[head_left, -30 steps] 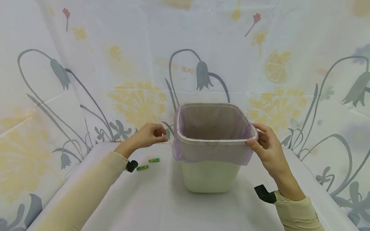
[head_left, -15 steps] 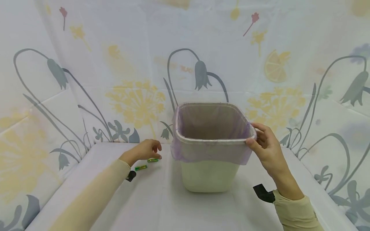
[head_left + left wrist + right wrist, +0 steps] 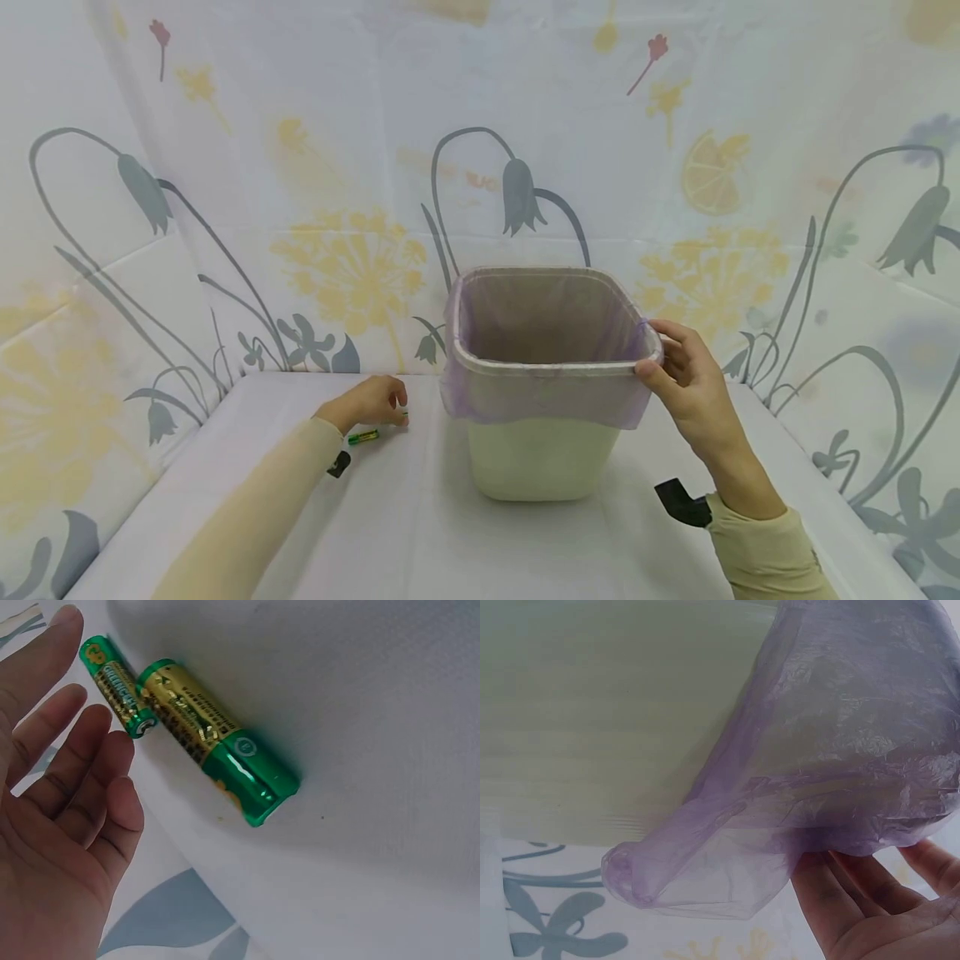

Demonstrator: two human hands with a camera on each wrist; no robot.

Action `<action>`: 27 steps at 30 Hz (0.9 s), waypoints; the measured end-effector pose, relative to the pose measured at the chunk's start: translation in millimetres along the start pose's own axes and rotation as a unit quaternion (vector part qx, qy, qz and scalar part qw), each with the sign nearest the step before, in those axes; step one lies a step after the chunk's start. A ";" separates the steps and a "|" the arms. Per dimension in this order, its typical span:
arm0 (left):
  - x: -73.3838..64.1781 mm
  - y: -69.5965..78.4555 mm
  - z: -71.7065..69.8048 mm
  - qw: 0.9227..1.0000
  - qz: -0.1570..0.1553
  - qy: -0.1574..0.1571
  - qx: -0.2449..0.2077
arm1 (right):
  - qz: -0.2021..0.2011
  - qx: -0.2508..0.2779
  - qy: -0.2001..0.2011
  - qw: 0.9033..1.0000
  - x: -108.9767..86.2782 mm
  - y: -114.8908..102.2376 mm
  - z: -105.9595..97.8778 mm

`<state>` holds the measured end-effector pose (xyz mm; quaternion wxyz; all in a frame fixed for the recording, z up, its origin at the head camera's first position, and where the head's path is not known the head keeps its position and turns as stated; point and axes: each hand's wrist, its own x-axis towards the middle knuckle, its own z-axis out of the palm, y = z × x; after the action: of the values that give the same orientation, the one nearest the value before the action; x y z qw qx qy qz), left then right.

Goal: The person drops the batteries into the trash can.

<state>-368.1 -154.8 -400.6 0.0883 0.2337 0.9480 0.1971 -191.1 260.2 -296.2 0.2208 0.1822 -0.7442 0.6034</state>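
A pale green trash bin (image 3: pixel 540 462) stands upright, with a translucent purple bag (image 3: pixel 551 398) folded over its rim. My right hand (image 3: pixel 697 392) holds the bin's right front corner at the rim, thumb in front and fingers around the side. In the right wrist view, its fingers (image 3: pixel 877 883) touch the edge of the bag. My left hand (image 3: pixel 369 402) is low over the table, left of the bin. Its loosely bent fingers are beside the farther green-and-gold battery (image 3: pixel 116 686), mostly hidden in the head view. The nearer battery (image 3: pixel 363 437) lies by the wrist.
A white cloth covers the table (image 3: pixel 465 550). Behind and at the sides hangs a flower-printed sheet (image 3: pixel 360 167). Black wrist mounts (image 3: pixel 682 502) sit at both cuffs. Table surface shows in front of the bin and on both sides.
My left hand has come down from beside the bin's rim, slightly leftward, to the farther battery. My right hand keeps its hold on the bin's corner. The view shifts slightly.
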 end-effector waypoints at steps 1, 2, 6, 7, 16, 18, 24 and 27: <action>0.1 -0.7 1.2 1.000 -0.007 -0.004 -0.003 | 0.000 0.000 -0.001 1.000 0.0 0.2 0.0; 0.1 -1.0 2.3 1.000 -0.015 -0.008 -0.005 | 0.000 0.000 -0.001 1.000 0.1 0.4 0.1; -0.3 -1.4 6.6 0.999 -0.036 -0.019 -0.015 | -0.001 -0.005 -0.002 1.000 0.3 1.0 0.1; -0.3 -1.7 7.7 0.999 -0.037 -0.019 -0.016 | -0.001 -0.007 -0.002 1.000 0.3 1.1 0.0; 0.3 -2.8 10.9 0.999 -0.022 -0.016 -0.023 | 0.001 -0.014 0.000 1.000 0.1 0.7 -0.6; -0.4 -2.2 10.8 0.999 -0.019 -0.015 -0.026 | 0.002 -0.017 -0.001 1.000 0.0 0.4 -0.5; -2.9 -0.7 11.3 0.999 -0.020 -0.012 -0.025 | 0.005 -0.022 -0.001 1.000 0.2 -0.2 0.0; -3.5 -0.2 11.3 0.999 -0.019 -0.011 -0.023 | 0.004 -0.019 -0.001 1.000 -0.1 -0.1 0.2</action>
<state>-362.1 -152.9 -410.7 0.1081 0.2154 0.9466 0.2142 -191.1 259.9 -296.2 0.2213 0.1757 -0.7564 0.5900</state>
